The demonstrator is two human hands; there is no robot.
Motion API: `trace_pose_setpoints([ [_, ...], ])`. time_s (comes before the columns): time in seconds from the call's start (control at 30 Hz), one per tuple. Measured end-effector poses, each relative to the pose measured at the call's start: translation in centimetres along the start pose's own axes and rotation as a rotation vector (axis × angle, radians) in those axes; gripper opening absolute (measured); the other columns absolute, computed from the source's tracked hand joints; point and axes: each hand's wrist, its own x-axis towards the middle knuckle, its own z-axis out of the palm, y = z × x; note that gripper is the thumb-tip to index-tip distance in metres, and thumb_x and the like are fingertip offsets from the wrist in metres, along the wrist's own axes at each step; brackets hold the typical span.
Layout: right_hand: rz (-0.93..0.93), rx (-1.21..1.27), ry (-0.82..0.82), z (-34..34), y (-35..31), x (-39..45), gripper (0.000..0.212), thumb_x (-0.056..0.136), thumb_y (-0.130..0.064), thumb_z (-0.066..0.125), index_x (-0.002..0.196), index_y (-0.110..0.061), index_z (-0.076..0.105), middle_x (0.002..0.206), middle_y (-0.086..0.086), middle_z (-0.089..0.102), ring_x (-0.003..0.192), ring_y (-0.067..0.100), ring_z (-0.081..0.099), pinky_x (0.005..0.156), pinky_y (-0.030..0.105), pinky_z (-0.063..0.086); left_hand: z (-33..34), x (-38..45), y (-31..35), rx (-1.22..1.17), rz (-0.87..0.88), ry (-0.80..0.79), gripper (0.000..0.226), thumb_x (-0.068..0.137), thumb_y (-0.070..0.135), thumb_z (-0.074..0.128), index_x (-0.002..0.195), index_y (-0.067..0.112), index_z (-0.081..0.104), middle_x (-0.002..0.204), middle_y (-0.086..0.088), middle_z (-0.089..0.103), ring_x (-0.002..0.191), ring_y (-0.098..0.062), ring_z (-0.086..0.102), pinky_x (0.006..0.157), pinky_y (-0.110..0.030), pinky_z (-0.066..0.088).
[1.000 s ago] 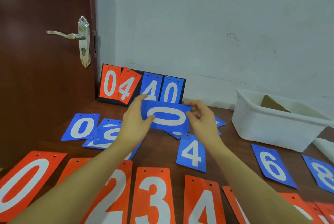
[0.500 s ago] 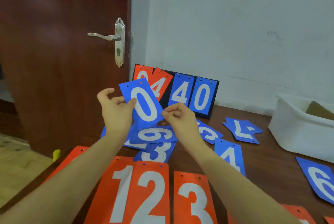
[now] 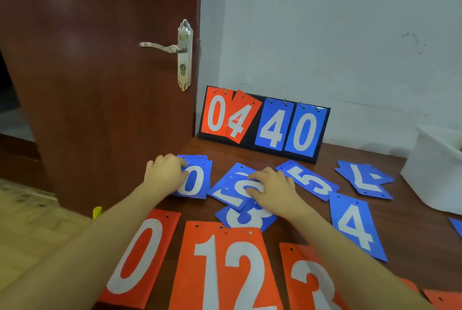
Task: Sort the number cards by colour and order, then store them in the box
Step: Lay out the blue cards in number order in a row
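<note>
At the far left of the dark wooden surface (image 3: 412, 239), the blue card marked 0 (image 3: 196, 179) is lying flat under the left hand (image 3: 166, 174), fingers curled onto it. The right hand (image 3: 273, 191) is pressing spread fingers on overlapping blue cards (image 3: 232, 191). Orange cards (image 3: 225, 267) are lining the near edge; the white plastic box (image 3: 435, 172) is sitting far right.

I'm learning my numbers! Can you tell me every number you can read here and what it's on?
"04" and "40": scoreboard, red then blue flip cards.
"0": blue card under the left hand.
"5": blue card.
"4": blue card.
"3": blue card.
"0": red card.
"1", "2": red cards.
"3": red card.
Card under the right hand: unreadable.
</note>
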Motion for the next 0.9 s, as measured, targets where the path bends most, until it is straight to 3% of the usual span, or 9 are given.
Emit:
trace_pose_setpoints([
  [0.2, 0.155, 0.042, -0.099, -0.9, 0.9, 1.0, 0.066, 0.076, -0.064, 0.058, 0.127, -0.024, 0.045, 0.132, 0.0, 0.04, 0.124, 0.024, 0.036, 0.102, 0.041, 0.024, 0.3, -0.9, 1.7, -0.061, 0.155, 0.222, 0.038, 0.09, 0.046, 0.046, 0.122, 0.029, 0.055, 0.13, 0.006, 0.049, 0.122, -0.02, 0.034, 0.096, -0.037, 0.023],
  [0.3, 0.188, 0.115, -0.107, -1.3, 0.7, 0.9, 0.056, 0.074, -0.06, 0.064, 0.116, -0.025, 0.048, 0.123, 0.0, 0.045, 0.12, 0.023, 0.039, 0.093, 0.036, 0.026, 0.6, -1.7, 4.8, -0.047, 0.32, 0.081, 0.045, 0.089, 0.051, 0.044, 0.126, 0.027, 0.051, 0.129, 0.003, 0.05, 0.125, -0.021, 0.033, 0.097, -0.039, 0.02],
  [0.43, 0.218, 0.284, 0.269, -2.3, 1.5, 0.1, 0.011, 0.088, -0.024, 0.06, 0.096, -0.023, 0.053, 0.101, -0.003, 0.051, 0.103, 0.02, 0.052, 0.091, 0.036, 0.03, 1.4, -2.1, 7.3, -0.017, 0.315, -0.154, 0.057, 0.087, 0.054, 0.047, 0.131, 0.019, 0.04, 0.128, -0.005, 0.046, 0.125, -0.029, 0.035, 0.103, -0.044, 0.021],
  [0.5, 0.222, 0.371, 0.455, -3.1, 2.4, -0.7, 0.012, 0.091, -0.012, 0.054, 0.101, -0.014, 0.058, 0.103, 0.004, 0.055, 0.092, 0.018, 0.053, 0.083, 0.03, 0.042, 1.4, -1.8, 7.9, -0.074, 0.282, -0.158, 0.064, 0.083, 0.052, 0.055, 0.134, 0.02, 0.035, 0.13, -0.006, 0.044, 0.124, -0.029, 0.038, 0.104, -0.044, 0.022],
  [0.57, 0.206, 0.455, 0.521, -3.8, 3.2, -1.8, 0.017, 0.092, -0.007, 0.049, 0.108, -0.008, 0.056, 0.107, 0.009, 0.056, 0.08, 0.012, 0.05, 0.061, 0.013, 0.039, 1.2, -1.4, 8.6, -0.159, 0.247, -0.175, 0.071, 0.079, 0.046, 0.064, 0.136, 0.021, 0.032, 0.128, -0.006, 0.047, 0.121, -0.028, 0.043, 0.104, -0.044, 0.023],
  [0.63, 0.216, 0.478, 0.525, -4.2, 4.1, -2.7, 0.026, 0.092, -0.004, 0.046, 0.118, -0.008, 0.05, 0.103, 0.01, 0.054, 0.069, 0.009, 0.048, 0.049, 0.013, 0.037, 1.0, -1.1, 9.1, -0.221, 0.198, -0.226, 0.072, 0.076, 0.043, 0.069, 0.134, 0.021, 0.033, 0.126, -0.006, 0.049, 0.117, -0.027, 0.047, 0.103, -0.044, 0.027],
  [0.77, 0.323, 0.189, 0.396, -4.7, 5.1, -4.5, 0.041, 0.089, -0.003, 0.047, 0.128, -0.015, 0.042, 0.113, 0.01, 0.051, 0.088, 0.026, 0.056, 0.07, 0.036, 0.047, 1.0, -1.1, 9.5, -0.083, 0.162, -0.269, 0.062, 0.079, 0.049, 0.061, 0.128, 0.017, 0.042, 0.133, -0.012, 0.039, 0.124, -0.034, 0.036, 0.102, -0.045, 0.027],
  [0.83, 0.375, -0.164, 0.311, -4.1, 5.3, -5.2, 0.042, 0.088, -0.013, 0.052, 0.128, -0.017, 0.042, 0.129, 0.011, 0.042, 0.112, 0.03, 0.045, 0.091, 0.037, 0.038, 1.3, -1.4, 9.8, -0.079, 0.2, -0.276, 0.056, 0.085, 0.045, 0.055, 0.134, 0.022, 0.04, 0.139, -0.009, 0.038, 0.129, -0.034, 0.031, 0.105, -0.046, 0.021],
  [0.9, 0.338, -0.275, 0.318, -3.5, 4.8, -5.4, 0.039, 0.091, -0.028, 0.052, 0.128, -0.019, 0.045, 0.134, 0.009, 0.035, 0.119, 0.03, 0.036, 0.099, 0.039, 0.03, 1.6, -1.8, 9.9, -0.056, 0.252, -0.279, 0.052, 0.089, 0.043, 0.049, 0.138, 0.028, 0.037, 0.143, -0.006, 0.038, 0.132, -0.032, 0.029, 0.108, -0.047, 0.016],
])
